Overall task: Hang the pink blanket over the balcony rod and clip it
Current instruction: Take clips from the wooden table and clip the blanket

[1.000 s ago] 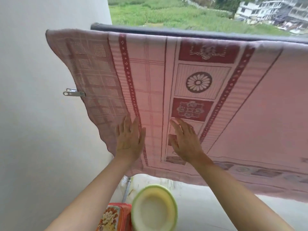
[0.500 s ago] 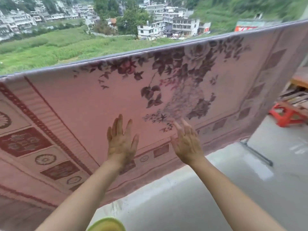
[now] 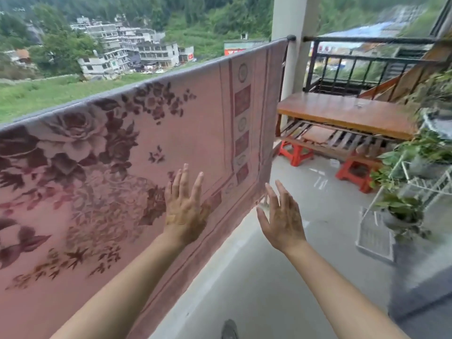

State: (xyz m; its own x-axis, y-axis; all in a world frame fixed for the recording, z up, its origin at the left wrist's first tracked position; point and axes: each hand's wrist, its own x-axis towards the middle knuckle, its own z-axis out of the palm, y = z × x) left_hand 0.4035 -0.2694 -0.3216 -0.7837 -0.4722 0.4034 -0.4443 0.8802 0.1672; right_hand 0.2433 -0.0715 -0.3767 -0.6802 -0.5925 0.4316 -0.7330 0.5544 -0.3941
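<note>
The blanket (image 3: pixel 146 155) is hanging over the rod (image 3: pixel 291 38), draping down the near side in one flat sheet, its dark rose pattern facing the person and its banded border running down the right edge. The rod is showing only at its bare end, just beside the pillar (image 3: pixel 291 18); the rest is lying under the fold of cloth. The left hand (image 3: pixel 186 214) is reaching up with its palm toward the cloth, low on the blanket near the bottom right corner, fingers straight and spread, gripping nothing; whether the palm is actually pressing the fabric cannot be told. The right hand (image 3: pixel 281 221) is hovering just past the blanket's right edge, in front of the floor (image 3: pixel 269 277), fingers likewise straight and fanned apart, holding nothing and touching nothing. Beyond the pillar, a wooden bench (image 3: pixel 342 113) is standing against a black railing (image 3: pixel 367 59), with two red stools (image 3: pixel 296 152) sitting beneath it. At the far right, leafy plants (image 3: pixel 401 211) are growing in pots on a white rack (image 3: pixel 415 182). Past the rod, a green field and pale buildings (image 3: pixel 127 50) are showing.
</note>
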